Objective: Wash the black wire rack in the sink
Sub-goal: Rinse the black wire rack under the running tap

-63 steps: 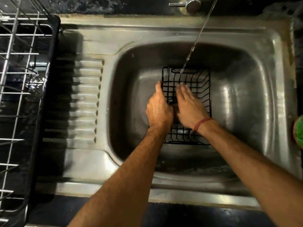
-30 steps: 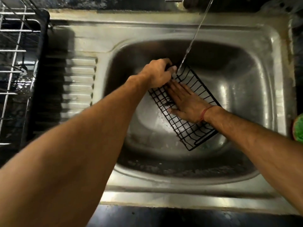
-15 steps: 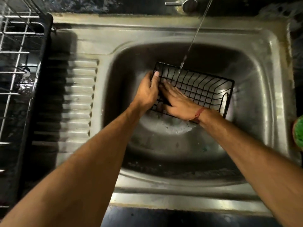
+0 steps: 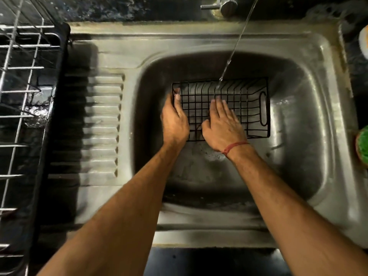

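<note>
Steel sink [image 4: 310, 62], tap stream running | black wire rack [image 4: 247, 108] lies in basin under water | left hand [image 4: 174, 120] grips rack's left end | right hand [image 4: 223, 126] presses flat, fingers straight, on mesh

The right hand [image 4: 223, 124] hides part of the black wire rack [image 4: 247, 108]. The green scrubber [image 4: 362, 148] and tap [image 4: 225, 5] are cut off by the frame's edges.

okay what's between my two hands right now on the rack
In the head view, only the black wire rack's grid shows between the left hand and right hand.
</note>
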Tool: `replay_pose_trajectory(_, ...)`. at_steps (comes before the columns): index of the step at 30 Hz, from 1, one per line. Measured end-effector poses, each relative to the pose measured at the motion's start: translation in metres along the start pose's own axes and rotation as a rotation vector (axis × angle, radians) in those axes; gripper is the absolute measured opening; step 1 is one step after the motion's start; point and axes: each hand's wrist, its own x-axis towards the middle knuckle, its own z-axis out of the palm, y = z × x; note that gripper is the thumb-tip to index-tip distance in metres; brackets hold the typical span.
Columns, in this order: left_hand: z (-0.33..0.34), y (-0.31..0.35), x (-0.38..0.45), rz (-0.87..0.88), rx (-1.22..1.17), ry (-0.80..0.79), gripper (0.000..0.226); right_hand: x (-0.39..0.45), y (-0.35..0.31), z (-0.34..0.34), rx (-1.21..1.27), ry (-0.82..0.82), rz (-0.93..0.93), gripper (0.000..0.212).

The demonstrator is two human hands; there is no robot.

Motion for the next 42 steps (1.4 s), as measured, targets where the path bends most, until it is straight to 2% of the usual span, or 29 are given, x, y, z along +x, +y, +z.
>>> replay_pose_trajectory(2,0.000,-0.003,0.000,0.001,0.003,0.020,0.044,-0.004,-0.007,0.001,-0.051,-0.015,-0.031,0.076)
replay_pose_trajectory(5,-0.004,-0.008,0.001,0.001,0.017,0.050,0.047,-0.005,-0.008,-0.004,-0.085,-0.095,-0.195,0.074)
replay_pose_trajectory(6,-0.005,-0.008,0.001,-0.007,0.027,0.065,0.047,-0.004,-0.003,-0.007,-0.081,-0.103,-0.181,0.074)
replay_pose_trajectory(9,-0.005,-0.006,-0.003,-0.042,0.037,0.092,0.049,-0.003,0.006,-0.015,0.010,-0.078,0.116,0.077)
replay_pose_trajectory(10,-0.005,-0.006,-0.003,-0.038,0.035,0.091,0.049,-0.002,-0.001,-0.015,0.010,-0.078,0.144,0.079)
replay_pose_trajectory(14,-0.005,-0.008,-0.001,-0.025,0.035,0.100,0.049,0.002,-0.034,0.000,-0.052,-0.069,-0.177,0.082)
replay_pose_trajectory(15,-0.005,-0.007,-0.002,-0.037,0.032,0.107,0.049,0.003,-0.033,0.000,-0.031,-0.051,-0.146,0.082)
replay_pose_trajectory(18,-0.002,-0.006,-0.006,-0.055,0.032,0.141,0.050,0.007,-0.017,-0.005,0.074,0.008,0.152,0.085)
replay_pose_trajectory(19,-0.002,-0.007,-0.006,-0.049,0.032,0.148,0.051,0.008,-0.016,-0.005,0.057,-0.012,0.171,0.088)
replay_pose_trajectory(21,-0.002,-0.008,-0.005,-0.044,0.030,0.152,0.051,0.010,-0.012,-0.004,-0.017,-0.064,0.077,0.090)
replay_pose_trajectory(23,-0.002,-0.010,-0.005,-0.047,0.033,0.164,0.051,0.008,0.003,-0.011,-0.068,-0.098,-0.017,0.083)
replay_pose_trajectory(25,0.001,-0.010,-0.004,-0.041,0.026,0.159,0.051,0.005,0.021,-0.018,-0.092,-0.076,-0.029,0.072)
replay_pose_trajectory(27,0.003,-0.009,-0.003,-0.025,0.015,0.140,0.050,-0.002,0.021,-0.018,-0.077,-0.050,-0.005,0.071)
replay_pose_trajectory(31,0.002,-0.004,-0.002,-0.014,0.033,0.116,0.046,-0.016,-0.001,-0.005,-0.105,0.035,-0.209,0.066)
replay_pose_trajectory(36,0.008,-0.002,0.003,0.004,0.007,0.077,0.045,-0.017,0.018,-0.013,0.010,0.281,0.034,0.053)
replay_pose_trajectory(39,0.010,0.002,0.006,0.026,0.017,0.066,0.042,-0.010,0.016,-0.013,-0.037,0.265,0.106,0.058)
replay_pose_trajectory(42,0.011,0.002,0.008,0.034,0.025,0.050,0.044,-0.007,0.017,-0.011,-0.035,0.237,0.103,0.061)
